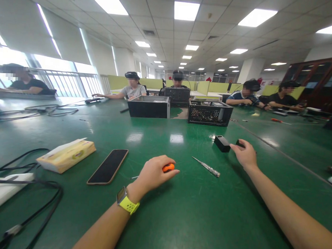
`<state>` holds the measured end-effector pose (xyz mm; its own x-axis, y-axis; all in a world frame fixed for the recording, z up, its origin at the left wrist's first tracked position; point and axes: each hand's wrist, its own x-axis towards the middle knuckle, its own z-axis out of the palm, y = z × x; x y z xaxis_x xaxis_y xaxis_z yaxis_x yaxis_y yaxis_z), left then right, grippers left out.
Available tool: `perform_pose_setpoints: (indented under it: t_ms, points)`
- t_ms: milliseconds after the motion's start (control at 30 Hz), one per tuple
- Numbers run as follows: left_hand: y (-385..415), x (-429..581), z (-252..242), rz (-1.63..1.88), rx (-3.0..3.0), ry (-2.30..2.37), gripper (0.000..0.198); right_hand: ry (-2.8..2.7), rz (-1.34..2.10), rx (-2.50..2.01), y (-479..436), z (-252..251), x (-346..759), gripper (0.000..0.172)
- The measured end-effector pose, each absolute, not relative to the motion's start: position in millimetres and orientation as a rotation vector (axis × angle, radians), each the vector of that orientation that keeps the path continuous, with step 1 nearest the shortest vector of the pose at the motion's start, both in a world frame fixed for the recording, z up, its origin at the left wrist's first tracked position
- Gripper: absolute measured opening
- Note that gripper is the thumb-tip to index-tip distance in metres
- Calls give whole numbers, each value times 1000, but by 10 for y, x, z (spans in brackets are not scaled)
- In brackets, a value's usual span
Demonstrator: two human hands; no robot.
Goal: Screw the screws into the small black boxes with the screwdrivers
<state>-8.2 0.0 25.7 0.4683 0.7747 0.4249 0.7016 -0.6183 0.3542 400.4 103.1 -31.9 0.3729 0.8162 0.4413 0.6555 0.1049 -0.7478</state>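
My left hand (155, 173), with a watch on a yellow-green strap at its wrist, is closed around an orange-handled screwdriver (168, 167). Its thin shaft shows on the far side of the hand, pointing left; the middle is hidden. My right hand (244, 155) pinches a small black piece (239, 143), mostly covered by the fingers. Against those fingertips, or just left of them, stands a small black box (222, 144). Between my hands lies a slim screwdriver with a clear handle (208, 167), its tip toward the far left.
On the left are a phone (108, 166), a tissue pack (67, 155), black cables (56, 200) and a white power strip (8, 191). Two computer cases (148, 108) (210, 113) stand farther back on the green table (162, 219). Several people sit around it.
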Motion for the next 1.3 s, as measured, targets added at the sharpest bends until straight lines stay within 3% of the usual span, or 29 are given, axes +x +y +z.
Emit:
perform_pose_setpoints:
  t_ms: [100,167,267,333,467,700,833,1000,1167,1300]
  points:
    - [-4,-85,261,846,2573,1305,27,-1228,-42,-1745,991,-257,4181,64]
    - [-7,-86,263,844,2573,1302,27,-1131,-161,-1968,960,-261,4319,72]
    - [-12,-88,262,844,2580,1300,27,-995,-72,-2250,936,-320,4478,83]
    - [-15,-88,260,846,2581,1302,27,-929,21,-2269,932,-353,4526,77]
    - [-13,-80,261,831,2574,1306,27,-817,64,-2070,922,-314,4493,61]
    - [-6,-71,248,880,2561,1300,29,-1102,198,-1598,814,30,3986,60]
    - [5,-71,245,998,2548,1298,40,-1603,493,-1260,527,166,3335,53]
    - [23,-71,260,988,2537,1286,65,-2104,554,-1021,92,161,2598,39]
    - [16,-73,262,691,2587,1295,42,-2235,636,-1039,9,49,2439,41]
    - [-6,-45,262,672,2598,1277,37,-2272,710,-1139,39,19,2508,47]
